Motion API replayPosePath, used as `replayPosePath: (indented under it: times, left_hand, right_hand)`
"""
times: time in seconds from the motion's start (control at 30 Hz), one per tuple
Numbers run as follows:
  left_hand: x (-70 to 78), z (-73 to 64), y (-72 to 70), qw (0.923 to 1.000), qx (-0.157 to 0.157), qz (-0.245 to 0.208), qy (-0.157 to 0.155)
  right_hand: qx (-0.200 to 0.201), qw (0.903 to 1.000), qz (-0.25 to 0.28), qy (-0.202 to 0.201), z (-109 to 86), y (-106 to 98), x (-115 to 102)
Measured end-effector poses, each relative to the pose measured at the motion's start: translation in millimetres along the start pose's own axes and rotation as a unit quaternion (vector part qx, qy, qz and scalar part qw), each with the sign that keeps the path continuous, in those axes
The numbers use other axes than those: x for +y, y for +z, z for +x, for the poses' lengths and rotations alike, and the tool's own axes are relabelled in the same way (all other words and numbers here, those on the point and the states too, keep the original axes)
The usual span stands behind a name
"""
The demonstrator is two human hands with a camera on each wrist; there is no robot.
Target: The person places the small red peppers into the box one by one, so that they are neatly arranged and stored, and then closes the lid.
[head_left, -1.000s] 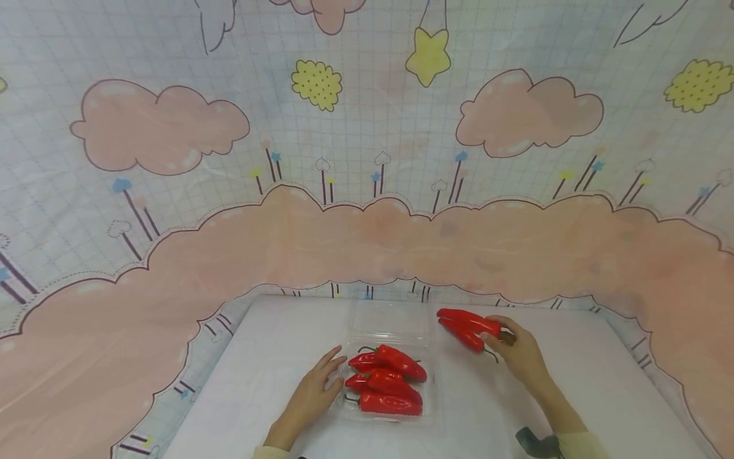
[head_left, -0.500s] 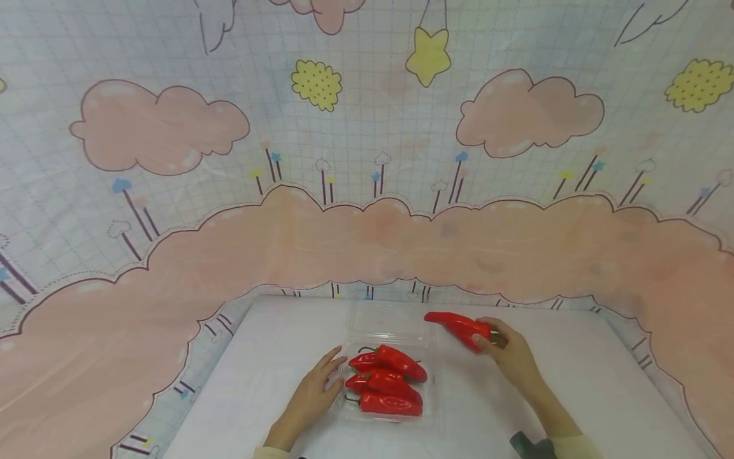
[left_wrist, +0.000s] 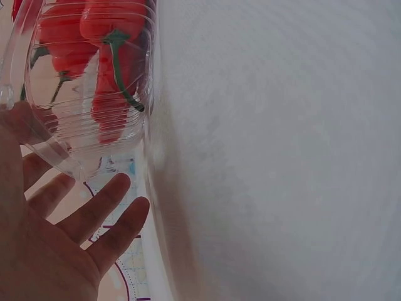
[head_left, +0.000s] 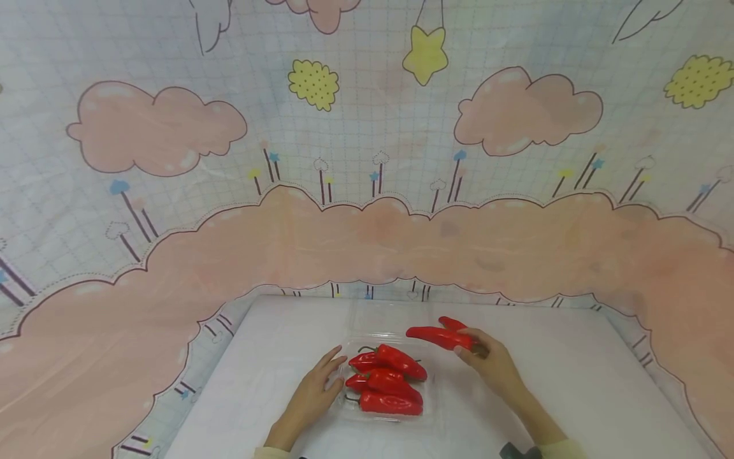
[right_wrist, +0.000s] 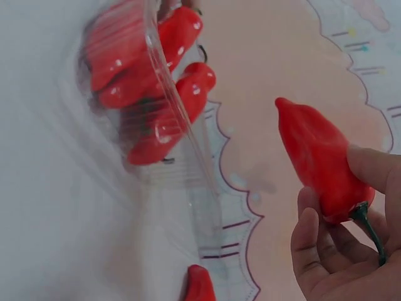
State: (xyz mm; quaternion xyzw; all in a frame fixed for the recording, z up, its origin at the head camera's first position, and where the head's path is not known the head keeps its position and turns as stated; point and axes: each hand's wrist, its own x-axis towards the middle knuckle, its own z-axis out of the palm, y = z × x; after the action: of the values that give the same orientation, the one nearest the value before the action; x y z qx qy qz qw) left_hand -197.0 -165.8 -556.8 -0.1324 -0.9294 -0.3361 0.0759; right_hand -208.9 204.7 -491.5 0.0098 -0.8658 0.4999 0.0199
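Observation:
My right hand (head_left: 493, 364) pinches a red pepper (head_left: 437, 336) near its green stem, tip pointing left toward the clear plastic container (head_left: 429, 395). In the right wrist view, thumb and fingers grip this pepper (right_wrist: 319, 160) and it is held off the table. Another red pepper (head_left: 452, 322) lies just behind it, partly hidden. Several red peppers (head_left: 390, 384) are piled in the container. My left hand (head_left: 312, 390) rests at the container's left side, fingers spread. In the left wrist view its straight fingers (left_wrist: 94, 213) are by the clear wall, some touching it.
The container's clear lid (head_left: 390, 319) lies opened backward on the white table (head_left: 258, 357). A patterned cloth (head_left: 367, 242) with pink clouds hangs behind the table's far edge. A dark wrist strap (head_left: 518, 451) shows by the right sleeve.
My right hand has lifted a red pepper and moved it left and toward me, away from the pepper beside it. The left hand and the container have stayed put.

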Motion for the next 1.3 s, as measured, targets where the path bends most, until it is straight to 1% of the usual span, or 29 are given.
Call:
replayPosePath:
  times: [0.27,0.47,0.77,1.0,1.17,1.3]
  left_hand:
    - [-0.9,0.4,0.9,1.0000,-0.002,0.002,-0.001]
    - [-1.0,0.0,0.7,1.0000,-0.003,0.003,-0.004]
    - [0.2,0.0,-0.4,1.0000,-0.004,0.006,-0.004]
    - [-1.3,-0.1,0.0,1.0000,-0.006,0.000,-0.007]
    - [-3.6,0.5,1.2,0.9999,-0.008,0.002,-0.008]
    - [-3.4,0.6,0.9,0.9999,-0.010,-0.001,-0.009]
  right_hand:
    - [-0.014,0.9997,0.000,0.022,-6.7,20,-2]
    - [-0.027,0.9994,0.008,0.023,-8.4,30,-2]
    - [-0.063,0.9978,0.017,0.005,-7.4,45,-1]
    - [-0.094,0.9950,0.026,-0.023,-7.3,55,-4]
    - [-0.113,0.9927,0.019,-0.038,-5.5,63,-4]
    - [-0.115,0.9925,0.009,-0.042,-5.0,70,-5]
